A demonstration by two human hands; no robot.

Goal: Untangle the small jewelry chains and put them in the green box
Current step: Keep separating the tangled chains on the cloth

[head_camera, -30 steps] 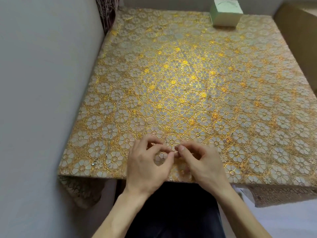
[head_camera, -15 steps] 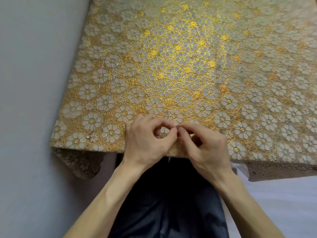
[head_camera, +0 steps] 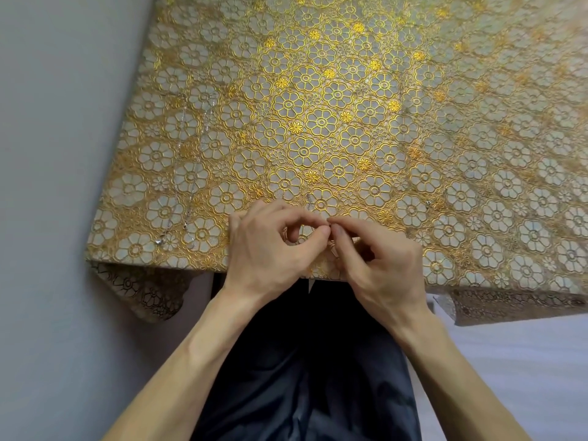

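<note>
Gold flower-patterned lace cloth (head_camera: 350, 90) covers the counter (head_camera: 477, 160), with a grey wall along its left side and the person's dark trousers below the near edge. Both hands work just above that edge. The left hand (head_camera: 270, 249) curls thumb and forefinger into a ring, and the right hand (head_camera: 381, 262) meets it tip to tip. Between them they pinch the tangled chain (head_camera: 308, 200). It is so fine that only a short silver strand shows, running away over the cloth beyond the left fingers. Well apart to the left, a second chain (head_camera: 194, 179) lies stretched out in two long strands and appears already freed. The green box is out of view.

The step in hand looks like teasing a knot open. It probably goes best with both pinches kept light and close to the knot, spreading the loops sideways rather than pulling on the ends, since tension would likely tighten it. The openwork lace could catch the links, so lifting the chain clear seems safer than dragging it across the cloth.
</note>
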